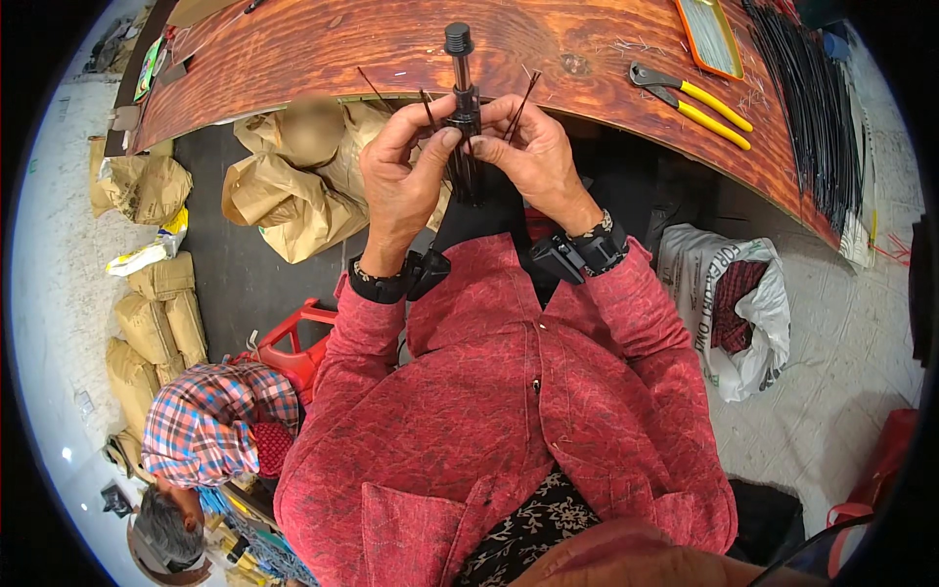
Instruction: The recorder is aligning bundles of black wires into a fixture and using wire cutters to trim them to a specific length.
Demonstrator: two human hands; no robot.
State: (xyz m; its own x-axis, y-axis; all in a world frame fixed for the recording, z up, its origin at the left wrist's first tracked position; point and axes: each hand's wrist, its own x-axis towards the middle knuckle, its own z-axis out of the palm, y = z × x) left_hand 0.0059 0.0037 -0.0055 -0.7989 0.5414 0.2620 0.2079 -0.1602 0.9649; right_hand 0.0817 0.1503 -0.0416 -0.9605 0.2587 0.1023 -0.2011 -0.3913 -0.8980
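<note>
At upper centre, a black post [466,110] runs up the frame between the left hand [404,171] and right hand [538,164], equally near. Each pinches thin dark strands [530,88] beside it.

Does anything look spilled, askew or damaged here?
Mild clutter: small scraps lie loose on the wooden table near the pliers, outside the tray, looking like litter. The black rod between left hand and right hand shows no visible damage.
</note>
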